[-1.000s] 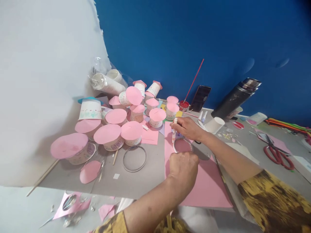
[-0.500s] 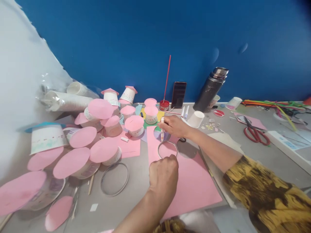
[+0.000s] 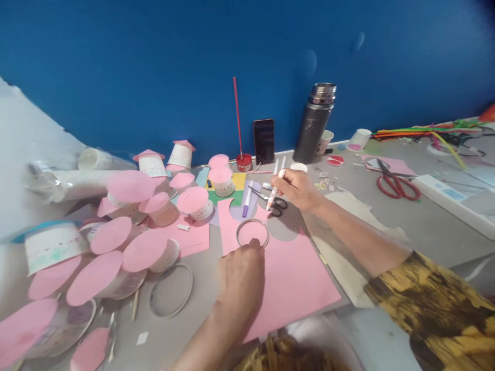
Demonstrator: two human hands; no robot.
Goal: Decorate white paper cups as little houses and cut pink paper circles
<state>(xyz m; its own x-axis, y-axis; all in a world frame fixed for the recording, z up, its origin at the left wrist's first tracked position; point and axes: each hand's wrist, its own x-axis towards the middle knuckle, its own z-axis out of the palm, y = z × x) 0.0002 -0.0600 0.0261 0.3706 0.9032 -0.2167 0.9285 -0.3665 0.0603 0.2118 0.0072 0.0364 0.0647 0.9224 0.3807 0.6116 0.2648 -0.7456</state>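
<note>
My left hand rests closed on the near rim of a small metal ring that lies on a pink paper sheet. My right hand is lifted a little behind and to the right of the ring, gripping a white marker with its tip pointing down toward the paper. A round cut-out gap shows in the pink sheet just right of the ring. Small black-handled scissors and a purple pen lie under my right hand.
Many paper cups topped with pink discs crowd the left. A larger ring lies on the grey table. At the blue wall stand a red pot with a stick, a phone and a flask. Red scissors lie right.
The view has swung to the right. My right hand with the marker has lifted away from the ring's far edge. My left hand has stayed on the ring.
</note>
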